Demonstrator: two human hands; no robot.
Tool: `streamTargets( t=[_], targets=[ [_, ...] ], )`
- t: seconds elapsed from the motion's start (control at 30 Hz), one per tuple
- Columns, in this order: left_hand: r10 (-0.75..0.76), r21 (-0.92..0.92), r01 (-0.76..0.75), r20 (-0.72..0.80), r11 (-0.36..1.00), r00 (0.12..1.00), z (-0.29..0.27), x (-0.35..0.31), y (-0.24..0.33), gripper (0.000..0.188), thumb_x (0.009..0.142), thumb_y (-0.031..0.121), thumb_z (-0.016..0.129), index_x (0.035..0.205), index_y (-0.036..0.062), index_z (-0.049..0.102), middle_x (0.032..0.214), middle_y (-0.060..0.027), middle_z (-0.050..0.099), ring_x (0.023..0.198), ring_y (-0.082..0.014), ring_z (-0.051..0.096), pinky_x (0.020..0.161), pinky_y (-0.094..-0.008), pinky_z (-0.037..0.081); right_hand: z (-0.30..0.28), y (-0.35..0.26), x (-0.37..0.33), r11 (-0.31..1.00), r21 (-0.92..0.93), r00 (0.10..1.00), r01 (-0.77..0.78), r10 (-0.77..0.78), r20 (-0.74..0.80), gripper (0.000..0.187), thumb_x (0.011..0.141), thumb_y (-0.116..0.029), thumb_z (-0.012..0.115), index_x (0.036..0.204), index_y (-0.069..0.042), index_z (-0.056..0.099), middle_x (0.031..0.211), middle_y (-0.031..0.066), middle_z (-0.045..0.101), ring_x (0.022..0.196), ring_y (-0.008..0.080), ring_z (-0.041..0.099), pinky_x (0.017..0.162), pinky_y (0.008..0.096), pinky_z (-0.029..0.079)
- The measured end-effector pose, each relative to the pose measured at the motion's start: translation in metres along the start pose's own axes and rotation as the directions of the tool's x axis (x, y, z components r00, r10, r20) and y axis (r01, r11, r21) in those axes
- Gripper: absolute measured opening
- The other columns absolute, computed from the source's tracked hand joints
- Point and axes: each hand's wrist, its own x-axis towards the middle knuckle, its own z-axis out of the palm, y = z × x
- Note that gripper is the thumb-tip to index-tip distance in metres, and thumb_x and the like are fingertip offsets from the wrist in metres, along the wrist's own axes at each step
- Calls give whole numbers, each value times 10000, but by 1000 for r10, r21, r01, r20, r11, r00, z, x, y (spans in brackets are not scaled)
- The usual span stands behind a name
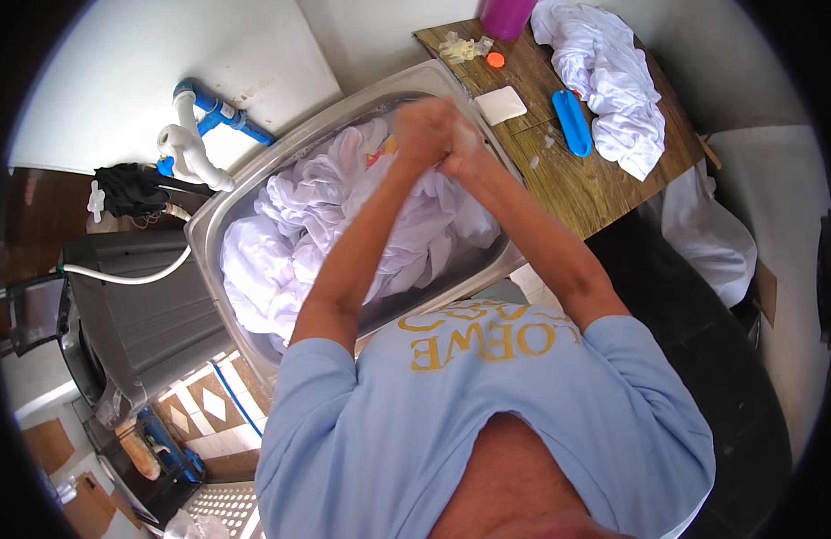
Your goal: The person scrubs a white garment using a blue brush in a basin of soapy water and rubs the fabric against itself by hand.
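Hands meet over the far end of a steel sink [220, 208], seen from the head camera looking straight down past a pale blue shirt. The left hand [422, 128] and the right hand [463, 151] are pressed tight together, fingers curled, and a little white cloth seems to be squeezed between them, though the blur keeps me from telling exactly how much they grip. Directly beneath and to the person's left of them lies the white laundry [317, 234], a big crumpled heap that fills nearly the whole basin, touching the forearms where they cross it.

As for progress, I would judge the washing to be somewhere in the middle: most of the heap sits bunched in the sink and only the bit between the palms is being worked, so plenty looks left to do. A second pile of white cloth [604, 81] rests on the wooden table [568, 184] to the right, well apart from the hands; whether it is finished or waiting I cannot tell.

On that table also lie a blue brush [573, 121], a white bar of soap [501, 105], a small orange cap [495, 60] and the base of a purple container [505, 16]. White and blue pipes [200, 135] rise at the wall behind the sink.
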Motion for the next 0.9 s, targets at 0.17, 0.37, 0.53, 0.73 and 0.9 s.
streamTargets(
  t=[0.17, 0.37, 0.53, 0.73, 0.9],
  targets=[
    [44, 4, -44, -36, 999, 998, 32, -11, 45, 226, 803, 192, 616, 608, 87, 576, 596, -151, 557, 549, -355, 558, 490, -403, 432, -91, 5, 55, 958, 219, 963, -186, 133, 236, 378, 881, -529, 525, 860, -154, 567, 760, 10, 597, 647, 163, 578, 579, 312, 492],
    [-167, 61, 166, 6, 984, 986, 5, -11, -10, 235, 811, 164, 612, 600, 73, 565, 540, -138, 511, 482, -317, 504, 469, -380, 407, 9, -1, 16, 918, 165, 919, -361, 380, -107, 404, 861, -558, 526, 864, -156, 568, 820, 32, 604, 748, 201, 596, 644, 382, 515],
    [15, -51, -20, -101, 999, 995, 34, -12, 41, 206, 811, 208, 611, 633, 105, 605, 541, -119, 525, 479, -325, 521, 451, -400, 394, -68, -3, 47, 884, 344, 938, -315, 236, 254, 385, 892, -537, 492, 811, -163, 530, 760, 18, 571, 669, 181, 568, 639, 352, 496],
    [-422, -273, 424, 69, 863, 904, -2, -16, -25, 421, 841, 369, 649, 566, 85, 503, 452, 5, 398, 399, -95, 389, 373, -300, 277, -3, -12, 6, 966, 96, 967, -238, 246, -74, 412, 891, -500, 536, 633, -202, 417, 570, -37, 418, 499, 99, 438, 494, 258, 404],
    [-488, -535, 690, 488, 488, 724, -24, 2, 2, 485, 850, 446, 637, 541, 158, 399, 491, 97, 316, 432, -17, 285, 388, -228, 216, -11, -56, -9, 997, 2, 996, -77, 77, -36, 352, 882, -461, 578, 730, -152, 500, 683, -33, 486, 589, 96, 486, 507, 263, 416]
  ],
)
